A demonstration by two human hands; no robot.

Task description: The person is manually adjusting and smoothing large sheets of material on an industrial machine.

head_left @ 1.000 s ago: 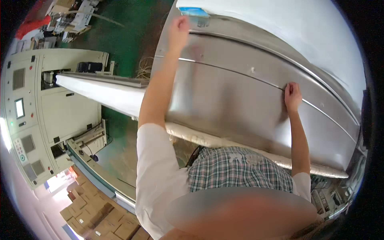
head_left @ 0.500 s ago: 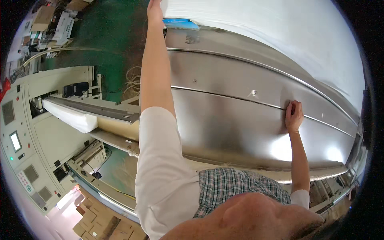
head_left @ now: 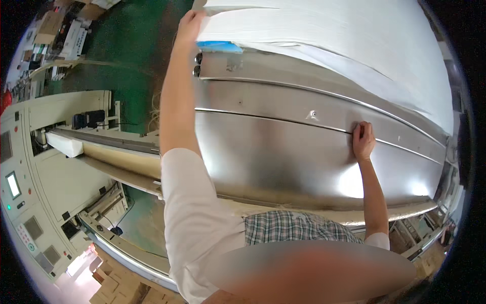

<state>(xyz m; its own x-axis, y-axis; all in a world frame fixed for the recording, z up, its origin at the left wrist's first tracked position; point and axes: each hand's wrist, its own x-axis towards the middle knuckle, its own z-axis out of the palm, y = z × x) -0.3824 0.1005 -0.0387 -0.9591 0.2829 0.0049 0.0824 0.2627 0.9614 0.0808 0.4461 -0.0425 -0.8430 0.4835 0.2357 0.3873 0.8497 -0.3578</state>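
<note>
My left hand (head_left: 190,26) reaches far forward to the left end of a thick layered stack of white sheets (head_left: 324,30). Its fingers are bent around the edge of the white material and slightly blurred. Just below that hand, a blue piece (head_left: 218,46) shows under the white layers. Closer to me, my right hand (head_left: 364,141) rests with curled fingers on a sloping steel panel (head_left: 263,147), by a seam. Nothing sticks out of that hand, though its palm side is hidden.
On the left stands a pale machine cabinet (head_left: 55,167) with a small screen and buttons. A long rail with a white block (head_left: 66,144) runs from it towards me. Cardboard boxes (head_left: 119,283) lie at lower left. The floor (head_left: 121,45) beyond is green.
My left hand has come back towards me, lower in the view, and more loose folds show in the white sheets. The right hand stays on the steel panel. The view has shifted slightly.
</note>
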